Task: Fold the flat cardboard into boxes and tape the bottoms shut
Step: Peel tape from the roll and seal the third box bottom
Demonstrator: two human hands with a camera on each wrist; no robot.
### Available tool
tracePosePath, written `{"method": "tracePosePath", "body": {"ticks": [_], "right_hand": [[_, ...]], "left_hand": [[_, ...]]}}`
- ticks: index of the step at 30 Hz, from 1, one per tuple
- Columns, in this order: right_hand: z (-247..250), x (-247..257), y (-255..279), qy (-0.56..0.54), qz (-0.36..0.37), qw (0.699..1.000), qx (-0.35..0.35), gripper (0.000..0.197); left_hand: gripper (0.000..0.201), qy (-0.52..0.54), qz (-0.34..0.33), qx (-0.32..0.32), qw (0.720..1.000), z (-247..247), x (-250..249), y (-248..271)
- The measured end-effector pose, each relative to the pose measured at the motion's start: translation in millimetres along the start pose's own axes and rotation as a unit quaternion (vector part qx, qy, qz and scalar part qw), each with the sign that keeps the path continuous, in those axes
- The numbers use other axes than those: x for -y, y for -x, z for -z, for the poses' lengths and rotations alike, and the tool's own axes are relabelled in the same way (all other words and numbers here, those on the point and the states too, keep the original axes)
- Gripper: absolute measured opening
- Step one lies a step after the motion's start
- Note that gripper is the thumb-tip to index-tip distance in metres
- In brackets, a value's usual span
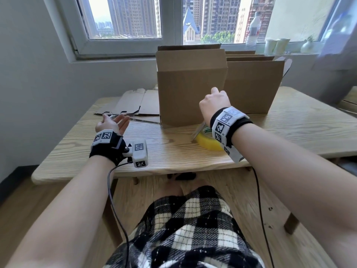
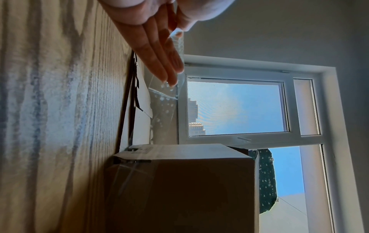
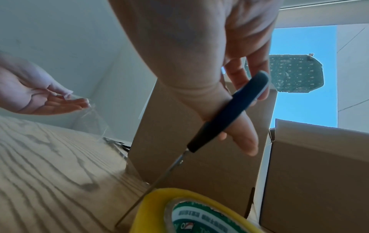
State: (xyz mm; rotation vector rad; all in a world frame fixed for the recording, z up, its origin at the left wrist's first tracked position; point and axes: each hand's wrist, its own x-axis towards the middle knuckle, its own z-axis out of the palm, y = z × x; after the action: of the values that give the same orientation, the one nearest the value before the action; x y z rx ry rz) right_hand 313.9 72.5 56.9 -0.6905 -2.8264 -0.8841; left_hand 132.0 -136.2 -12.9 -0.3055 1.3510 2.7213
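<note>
On the wooden worktop (image 1: 81,151) stands a folded cardboard box (image 1: 191,93), upright with its flaps up; a second box (image 1: 253,86) stands just beside it on the right, and flat cardboard (image 1: 135,105) lies to its left, partly behind it; the left wrist view shows a pale printed label on the side of the nearer box, too blurred to read.

The right hand (image 1: 214,105) is held above a roll of yellow tape (image 1: 209,144) that lies on the worktop in front of the nearer box; its grip is curled through the dark blue handles of a pair of scissors (image 3: 225,116), thumb in one loop and fingers in the other, blades pointing down beside the roll with their tip at the worktop; the blades look nearly together; the core of the roll carries a green band with white characters and a small red and white mark, but the writing cannot be made out.

The left hand (image 1: 112,123) hovers over the worktop near the flat cardboard, palm up, fingers (image 2: 157,52) straight and together; a strip of clear tape (image 2: 165,100) clings to the fingertips under the thumb and runs down to the lower corner of the nearer box.
</note>
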Motion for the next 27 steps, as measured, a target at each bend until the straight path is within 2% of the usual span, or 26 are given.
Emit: {"method": "tracePosePath", "body": {"ticks": [5, 9, 12, 14, 16, 18, 23, 27], "right_hand": [[0.1, 1.9, -2.3, 0.009, -0.003, 1.0, -0.02, 0.031], [-1.7, 1.2, -0.8, -0.006, -0.023, 1.0, -0.004, 0.018], [-17.6, -11.7, -4.9, -0.168, -0.101, 0.981, 0.009, 0.004], [-30.8, -22.0, -5.6, -0.276, -0.157, 0.948, 0.037, 0.012], [-42.7, -28.1, -3.3, -0.319, -0.185, 0.927, 0.067, 0.024], [-52.6, -29.4, 1.9, -0.314, -0.197, 0.924, 0.09, 0.032], [-66.8, -31.2, 10.5, -0.323, -0.207, 0.917, 0.111, 0.025], [-59.6, -30.0, 13.0, -0.261, -0.183, 0.942, 0.099, 0.01]], "left_hand": [[0.045, 0.01, 0.001, -0.007, 1.0, 3.2, 2.6, 1.8], [0.048, 0.026, -0.008, -0.017, 0.999, 2.9, -4.8, 3.7], [0.042, 0.027, -0.003, 0.002, 1.0, 2.2, -9.7, 4.8], [0.033, 0.035, -0.004, 0.032, 0.999, -2.5, -10.8, 11.5], [0.025, 0.04, -0.005, 0.065, 0.997, -12.2, -12.5, 24.0], [0.021, 0.034, -0.001, 0.101, 0.994, -25.8, -15.4, 38.3], [0.017, 0.002, -0.012, 0.169, 0.986, -54.2, -19.0, 60.4], [0.018, -0.065, -0.08, 0.169, 0.98, -62.9, -23.4, 72.5]]}}
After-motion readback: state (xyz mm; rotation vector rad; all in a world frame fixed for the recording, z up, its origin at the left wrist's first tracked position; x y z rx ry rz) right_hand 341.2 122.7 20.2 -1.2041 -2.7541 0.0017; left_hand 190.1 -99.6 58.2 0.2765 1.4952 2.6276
